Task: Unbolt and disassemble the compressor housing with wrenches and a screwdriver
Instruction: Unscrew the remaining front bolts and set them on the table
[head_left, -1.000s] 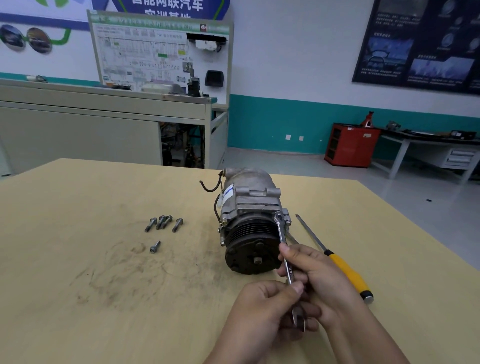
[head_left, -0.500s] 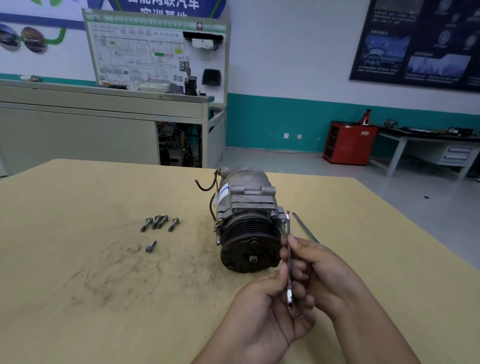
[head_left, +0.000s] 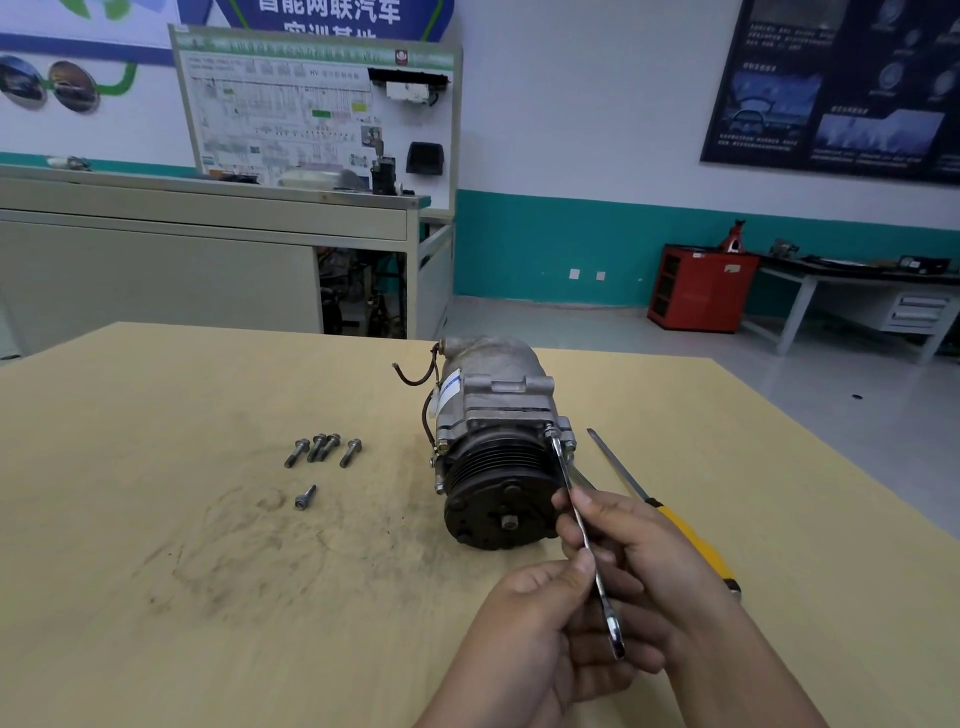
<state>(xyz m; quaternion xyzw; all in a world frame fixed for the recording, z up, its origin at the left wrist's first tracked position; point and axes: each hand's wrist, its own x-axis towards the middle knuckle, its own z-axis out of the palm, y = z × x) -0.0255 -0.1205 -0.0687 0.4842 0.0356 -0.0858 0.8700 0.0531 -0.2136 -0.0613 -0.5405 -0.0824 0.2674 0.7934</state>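
Observation:
The grey compressor (head_left: 493, 410) lies on the wooden table (head_left: 156, 597) with its black pulley (head_left: 498, 499) facing me. A slim steel wrench (head_left: 582, 525) has its ring end on a bolt at the housing's upper right corner. My right hand (head_left: 639, 551) pinches the wrench shaft near its middle. My left hand (head_left: 535, 623) holds the shaft lower down with thumb and fingers. A yellow-handled screwdriver (head_left: 691, 540) lies on the table to the right of the compressor, partly hidden behind my right hand.
Several loose bolts (head_left: 322, 449) lie in a row left of the compressor, with one more bolt (head_left: 305, 497) nearer me. Dark grease smears mark the table in front. A grey workbench (head_left: 208, 260) and a red cabinet (head_left: 696, 288) stand behind.
The wrench swung to upright and has tilted back, its lower end toward me and to the right. The screwdriver's yellow handle shows again beside my right hand.

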